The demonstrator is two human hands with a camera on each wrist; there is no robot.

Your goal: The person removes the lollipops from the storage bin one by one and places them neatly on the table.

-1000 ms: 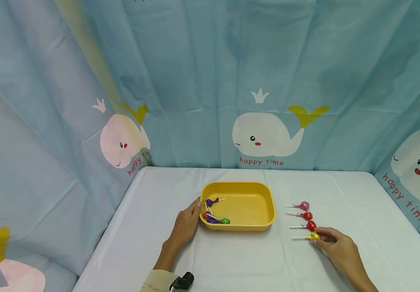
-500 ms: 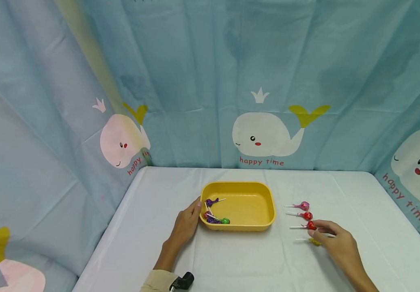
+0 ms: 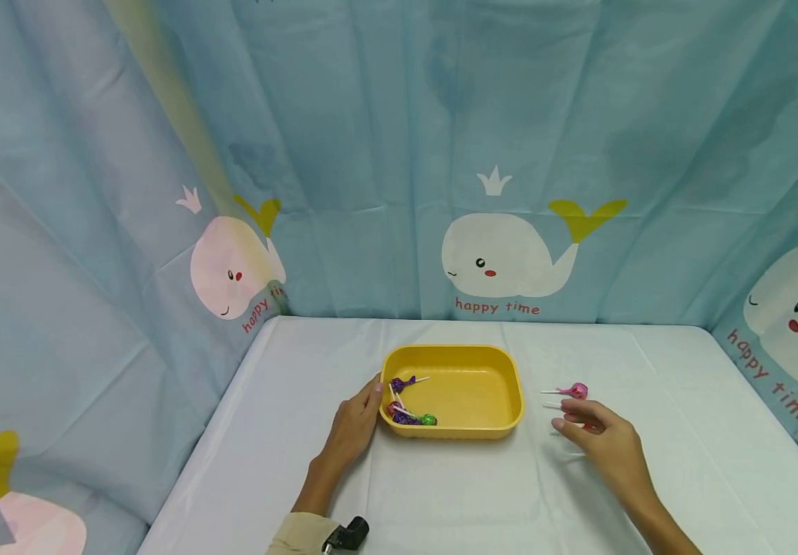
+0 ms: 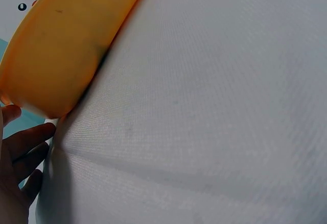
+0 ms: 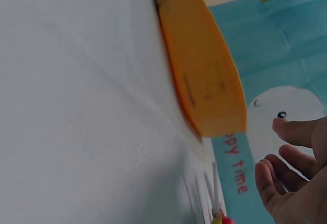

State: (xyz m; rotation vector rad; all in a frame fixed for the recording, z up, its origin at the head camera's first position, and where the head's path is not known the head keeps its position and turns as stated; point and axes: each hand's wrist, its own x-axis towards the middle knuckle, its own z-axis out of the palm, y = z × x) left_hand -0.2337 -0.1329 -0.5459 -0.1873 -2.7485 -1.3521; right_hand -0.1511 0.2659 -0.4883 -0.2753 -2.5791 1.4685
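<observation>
My left hand point(image 3: 352, 424) rests against the left end of a yellow tray point(image 3: 468, 432), its fingers reaching along the outer wall; the left wrist view shows that hand point(image 4: 23, 157) beside the tray's end. Inside the tray lie several lollipops, among them a purple one point(image 3: 399, 385) and a green one point(image 3: 428, 420). To the right, my right hand point(image 3: 610, 447) hovers over a row of lollipops, fingers apart and holding nothing. Farthest back is a pink lollipop point(image 3: 579, 391). The hand mostly covers two red lollipops and a yellow one, whose white stick point(image 3: 574, 454) shows.
A white cloth point(image 3: 454, 501) covers the table. Behind it hangs a blue curtain point(image 3: 371, 154) printed with whales. A small black device point(image 3: 348, 533) sits at my left cuff. Lollipop sticks point(image 5: 215, 183) appear low in the right wrist view.
My right hand has let go of the yellow lollipop, risen past the red ones, and moved left and away from me over the row. The left hand and tray have stayed put.
</observation>
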